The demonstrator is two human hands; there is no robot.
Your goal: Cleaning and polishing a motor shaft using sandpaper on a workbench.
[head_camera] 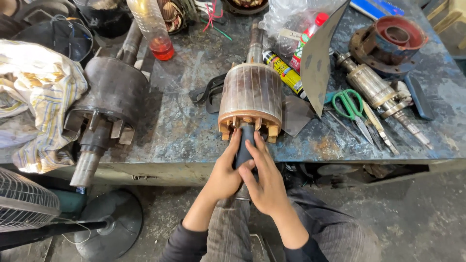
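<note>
A copper-coloured motor rotor [250, 95] lies on the stained metal workbench [184, 131], its shaft pointing toward me over the front edge. A dark grey sleeve [244, 144] is wrapped around that shaft end. My left hand [224, 172] grips the sleeve from the left, fingers curled around it. My right hand [264, 180] presses on the sleeve from the right, with two fingers stretched up along it to the rotor's end ring.
A larger dark rotor [112, 94] lies at left beside a striped cloth [39, 97]. Green-handled scissors [350, 106], a small rotor [378, 92], a rusty flange [391, 41], a yellow tube [285, 73] and a plastic bottle with red liquid [154, 29] lie around. A fan [29, 204] stands on the floor at left.
</note>
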